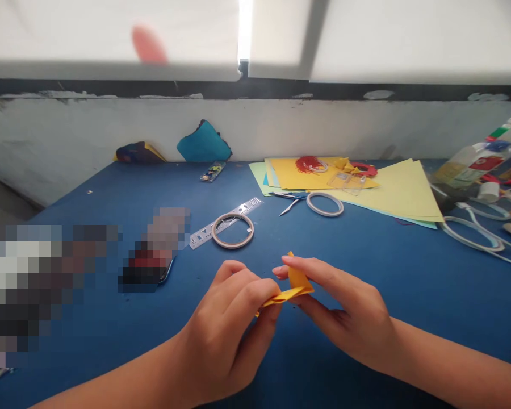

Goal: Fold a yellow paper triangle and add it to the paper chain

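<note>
A small folded piece of yellow paper [296,287] is held between my two hands, above the blue table. My left hand [234,321] is closed, pinching one end of the strip between thumb and forefinger. At the other end, my right hand [351,309] has its fingers around a flap that stands upright, with the thumb beneath the fold. Part of the paper is hidden behind the left fingers. Beyond the hands lie a roll of thin tape [233,246] and a clear ruler [204,234] partly under it.
Scissors [290,199] and a second tape roll [325,211] lie near stacked coloured paper sheets [400,193]. Red thread [310,164] and small yellow folded pieces [344,165] sit on the stack. A bottle [472,162] and a white cable [479,244] are at right; blurred items at left.
</note>
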Available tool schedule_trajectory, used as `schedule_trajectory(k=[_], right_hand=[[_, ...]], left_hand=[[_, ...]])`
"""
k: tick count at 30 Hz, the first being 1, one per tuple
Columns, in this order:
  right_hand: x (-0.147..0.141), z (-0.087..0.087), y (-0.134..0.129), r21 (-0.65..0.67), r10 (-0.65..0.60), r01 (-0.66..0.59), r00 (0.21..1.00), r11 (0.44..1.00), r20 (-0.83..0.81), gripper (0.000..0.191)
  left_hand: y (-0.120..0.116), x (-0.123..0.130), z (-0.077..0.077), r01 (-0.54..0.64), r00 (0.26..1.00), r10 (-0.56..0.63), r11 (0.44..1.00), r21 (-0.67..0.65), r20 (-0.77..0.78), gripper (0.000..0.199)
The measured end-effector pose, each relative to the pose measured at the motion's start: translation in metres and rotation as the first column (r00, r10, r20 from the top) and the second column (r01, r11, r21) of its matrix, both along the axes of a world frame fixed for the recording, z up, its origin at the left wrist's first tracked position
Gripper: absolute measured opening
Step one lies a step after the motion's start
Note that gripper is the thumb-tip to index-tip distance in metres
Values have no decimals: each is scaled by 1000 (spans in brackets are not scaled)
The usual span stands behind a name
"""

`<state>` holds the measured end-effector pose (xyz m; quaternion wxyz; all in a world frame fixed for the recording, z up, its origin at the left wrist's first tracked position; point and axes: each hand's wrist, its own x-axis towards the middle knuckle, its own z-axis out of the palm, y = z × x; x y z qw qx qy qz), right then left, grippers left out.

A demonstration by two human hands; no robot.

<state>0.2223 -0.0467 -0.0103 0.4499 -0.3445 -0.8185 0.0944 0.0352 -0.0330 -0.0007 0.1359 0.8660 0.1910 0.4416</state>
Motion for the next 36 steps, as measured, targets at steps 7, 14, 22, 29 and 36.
schedule_trajectory(k=[7,14,22,29,36], right_hand=[[2,-2,-2,-8,62,-62,998,998,-15,46],[8,2,1,43,149,-151,988,988,30,40],[9,16,-3,68,204,-217,966,974,156,27],[8,15,-3,9,212,-212,977,977,31,24],[7,19,-4,53,177,-180,982,982,65,25]], left_hand=[[6,0,1,-46,995,56,992,120,-78,16],[13,-4,5,10,983,71,900,436,-169,12],[17,-7,12,52,976,104,747,662,-193,7],[20,-6,11,54,973,113,733,678,-200,5],[16,-4,11,6,976,154,690,724,-156,16]])
